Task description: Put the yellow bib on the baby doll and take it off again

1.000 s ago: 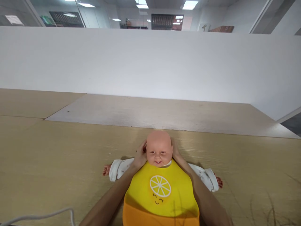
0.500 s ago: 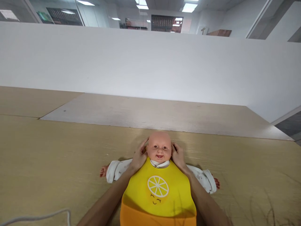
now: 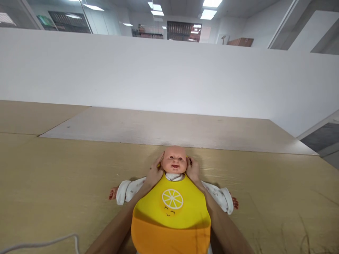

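A baby doll (image 3: 174,160) in white printed clothes lies face up with its arms stretched out sideways. Over its chest is a yellow bib (image 3: 185,208) with a lemon-slice print and an orange pocket at the bottom. My left hand (image 3: 155,172) is beside the doll's head, fingers curled round a yellow neck strap of the bib. On the other side of the head, my right hand (image 3: 194,170) closes on the second strap, a bit of yellow showing by its fingertips. The strap ends behind the neck are hidden.
The doll rests on a light wooden table (image 3: 66,180). A pale cable (image 3: 53,242) lies at the lower left. Beyond the table's far edge stands a white partition (image 3: 159,77) with glass above it.
The doll's head is tipped slightly and the bib's orange pocket shows more. Both hands remain at the neck, with yellow strap now visible near the fingers. The whole view has shifted slightly.
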